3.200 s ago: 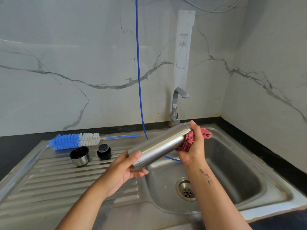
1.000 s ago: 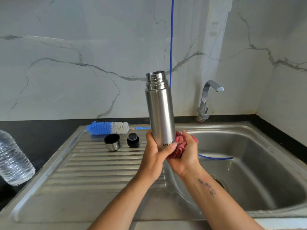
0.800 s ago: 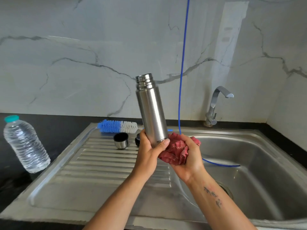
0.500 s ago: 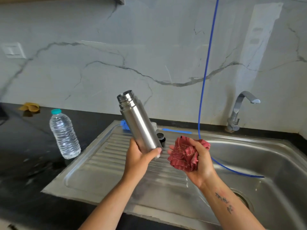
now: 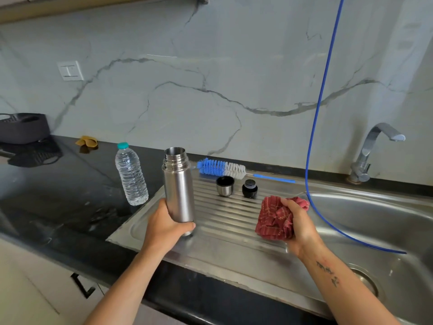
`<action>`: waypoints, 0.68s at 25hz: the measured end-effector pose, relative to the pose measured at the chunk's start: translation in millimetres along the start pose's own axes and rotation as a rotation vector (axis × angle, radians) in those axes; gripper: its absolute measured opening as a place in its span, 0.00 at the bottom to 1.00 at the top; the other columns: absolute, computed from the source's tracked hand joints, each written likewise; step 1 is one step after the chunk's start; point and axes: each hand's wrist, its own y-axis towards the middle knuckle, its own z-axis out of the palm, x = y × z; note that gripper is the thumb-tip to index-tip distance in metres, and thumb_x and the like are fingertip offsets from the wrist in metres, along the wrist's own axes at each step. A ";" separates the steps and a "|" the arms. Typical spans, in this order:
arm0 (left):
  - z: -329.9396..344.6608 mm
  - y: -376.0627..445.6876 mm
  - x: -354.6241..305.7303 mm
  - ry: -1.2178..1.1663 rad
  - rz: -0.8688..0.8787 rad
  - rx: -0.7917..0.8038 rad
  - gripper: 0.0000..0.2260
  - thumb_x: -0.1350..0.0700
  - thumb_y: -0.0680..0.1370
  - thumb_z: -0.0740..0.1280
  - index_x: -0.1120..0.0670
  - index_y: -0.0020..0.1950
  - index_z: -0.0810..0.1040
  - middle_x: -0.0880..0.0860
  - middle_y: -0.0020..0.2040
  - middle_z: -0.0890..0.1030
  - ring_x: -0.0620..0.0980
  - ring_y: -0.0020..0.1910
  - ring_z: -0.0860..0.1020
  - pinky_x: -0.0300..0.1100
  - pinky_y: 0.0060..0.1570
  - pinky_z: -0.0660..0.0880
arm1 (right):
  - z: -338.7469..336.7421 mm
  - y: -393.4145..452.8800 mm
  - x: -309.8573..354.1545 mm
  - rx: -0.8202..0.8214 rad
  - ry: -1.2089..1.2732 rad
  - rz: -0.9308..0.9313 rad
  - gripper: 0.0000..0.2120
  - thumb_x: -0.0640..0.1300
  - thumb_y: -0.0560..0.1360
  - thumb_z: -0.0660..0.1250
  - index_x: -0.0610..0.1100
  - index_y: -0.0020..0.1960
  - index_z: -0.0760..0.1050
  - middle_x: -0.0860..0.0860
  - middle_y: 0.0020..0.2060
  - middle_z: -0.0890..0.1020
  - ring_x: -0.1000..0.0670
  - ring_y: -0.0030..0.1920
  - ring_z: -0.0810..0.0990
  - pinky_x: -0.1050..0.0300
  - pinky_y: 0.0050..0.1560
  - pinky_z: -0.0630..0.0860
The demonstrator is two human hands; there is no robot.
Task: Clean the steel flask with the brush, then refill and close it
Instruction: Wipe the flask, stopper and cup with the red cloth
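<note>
Beside the ribbed steel drainboard, left hand is gripping the open steel flask, right hand clutching the crumpled red cloth; refilling from the clear plastic water bottle seems next.

Both arms are bare, with no sleeves in view. The left hand and the right hand wear no gloves and no rings that show. The right forearm has a small dark tattoo, like little written marks.
</note>
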 end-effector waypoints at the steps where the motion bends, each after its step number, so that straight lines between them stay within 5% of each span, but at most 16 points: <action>1: 0.0 -0.5 2.5 0.002 -0.007 -0.010 0.31 0.55 0.62 0.84 0.50 0.59 0.71 0.45 0.49 0.79 0.46 0.47 0.79 0.41 0.41 0.72 | -0.9 -0.2 1.0 -0.002 0.005 -0.005 0.10 0.48 0.82 0.65 0.44 0.57 0.81 0.41 0.50 0.87 0.38 0.51 0.85 0.40 0.47 0.82; 5: 4.2 -1.0 5.9 0.011 -0.020 -0.028 0.32 0.55 0.61 0.84 0.51 0.58 0.72 0.47 0.49 0.80 0.50 0.48 0.80 0.47 0.45 0.76 | -3.9 1.6 0.6 -0.018 0.004 -0.004 0.12 0.48 0.82 0.64 0.44 0.60 0.81 0.40 0.53 0.87 0.36 0.54 0.85 0.38 0.48 0.82; 17: 0.9 -9.5 1.1 0.048 -0.070 -0.012 0.34 0.49 0.63 0.85 0.53 0.60 0.69 0.49 0.52 0.79 0.51 0.50 0.79 0.40 0.39 0.70 | -7.1 4.4 0.5 -0.003 0.034 0.012 0.14 0.49 0.81 0.66 0.43 0.62 0.79 0.40 0.52 0.87 0.36 0.53 0.85 0.37 0.48 0.83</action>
